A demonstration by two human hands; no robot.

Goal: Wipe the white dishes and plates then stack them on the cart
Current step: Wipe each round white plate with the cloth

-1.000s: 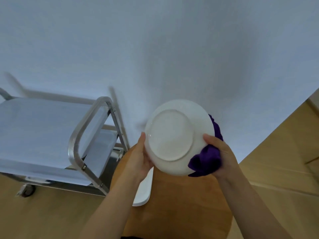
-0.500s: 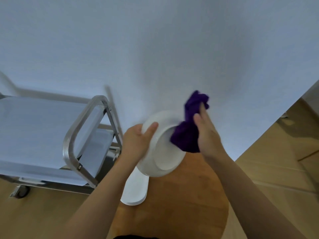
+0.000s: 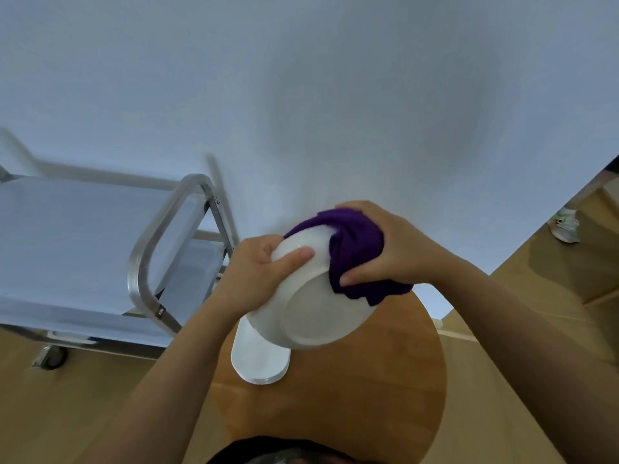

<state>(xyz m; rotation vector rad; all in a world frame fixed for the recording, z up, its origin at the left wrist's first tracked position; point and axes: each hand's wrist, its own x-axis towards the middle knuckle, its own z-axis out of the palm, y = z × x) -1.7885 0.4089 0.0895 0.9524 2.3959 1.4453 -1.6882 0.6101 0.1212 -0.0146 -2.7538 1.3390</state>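
Observation:
A white dish (image 3: pixel 311 306) is held up in the air over the round wooden table (image 3: pixel 385 380), its underside and foot ring turned toward me. My left hand (image 3: pixel 258 272) grips its left rim, thumb lying on the underside. My right hand (image 3: pixel 385 249) clutches a purple cloth (image 3: pixel 355 256) wrapped over the dish's upper right rim. Under the dish a small stack of white plates (image 3: pixel 259 360) lies on the table, partly hidden. The metal cart (image 3: pixel 144 262) with white shelves stands to the left.
A white wall fills the upper view. The cart's handle bar (image 3: pixel 187 195) is close to my left hand, and a caster (image 3: pixel 50 358) rests on the wooden floor. A person's shoe (image 3: pixel 566 226) shows at the far right edge.
The dish has been turned so its underside faces me again. My right hand with the cloth has moved from the inside of the dish to its upper right rim.

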